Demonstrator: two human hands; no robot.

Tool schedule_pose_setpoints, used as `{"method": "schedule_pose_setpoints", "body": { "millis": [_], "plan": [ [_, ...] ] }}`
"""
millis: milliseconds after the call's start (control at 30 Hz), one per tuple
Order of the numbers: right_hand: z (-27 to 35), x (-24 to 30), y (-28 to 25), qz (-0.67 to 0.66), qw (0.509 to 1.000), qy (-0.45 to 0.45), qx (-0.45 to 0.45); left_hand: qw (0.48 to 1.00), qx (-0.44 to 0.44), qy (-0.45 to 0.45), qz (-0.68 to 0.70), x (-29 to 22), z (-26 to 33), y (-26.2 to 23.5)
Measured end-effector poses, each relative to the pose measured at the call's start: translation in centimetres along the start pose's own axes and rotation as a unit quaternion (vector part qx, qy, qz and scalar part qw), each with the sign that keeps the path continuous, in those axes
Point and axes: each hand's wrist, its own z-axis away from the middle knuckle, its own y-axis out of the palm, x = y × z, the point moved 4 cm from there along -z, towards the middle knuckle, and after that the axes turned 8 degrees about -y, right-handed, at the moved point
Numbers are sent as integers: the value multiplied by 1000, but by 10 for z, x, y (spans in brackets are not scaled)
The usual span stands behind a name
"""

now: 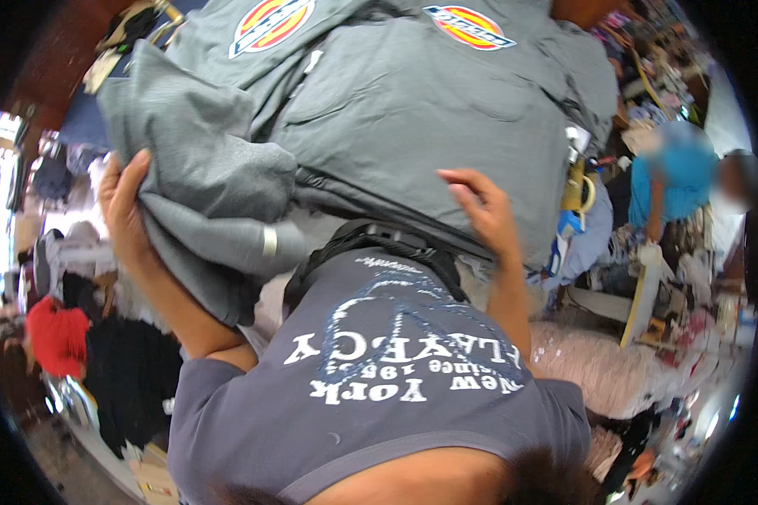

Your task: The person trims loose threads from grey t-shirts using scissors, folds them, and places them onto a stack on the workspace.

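Observation:
My left hand (125,202) is closed on the edge of a bunched grey garment (198,126), lifted at the left. Its folds hang down beside my left forearm, and a small pale tag (269,241) shows on one of them. My right hand (487,210) is apart from the cloth in its grip, with its fingers loosely spread and nothing in them. It hovers over the lower right part of a grey shirt (421,118) spread flat in front of me. Another grey shirt (265,63) with a round red and yellow patch lies at the far left, partly under the lifted cloth.
Yellow tape (588,194) and small items sit at the right edge of the shirts. A long pink bundle (594,366) lies to my right. Farther right, a person in blue (678,177) is among heaped cloth. Red cloth (56,337) and black cloth (130,379) are at left.

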Motion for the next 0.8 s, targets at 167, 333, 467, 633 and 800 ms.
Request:
{"method": "schedule_pose_setpoints", "body": {
  "millis": [167, 333, 467, 633, 800],
  "plan": [
    [-49, 92, 46, -217, 953, -161, 135, 991, 51, 121, 13, -35, 20, 106],
    [-44, 84, 36, -326, 938, -83, -81, 879, 434, 152, -126, -8, 52, 237],
    [-16, 45, 5, -387, 888, 84, -234, 742, 666, 65, -50, 21, 65, 294],
    [58, 33, -73, -424, 803, 245, -340, 862, 507, -8, -11, 75, 4, 303],
    [108, 57, -147, -371, 787, 164, -465, 863, 311, 153, -367, 203, -34, 279]
  ]
}}
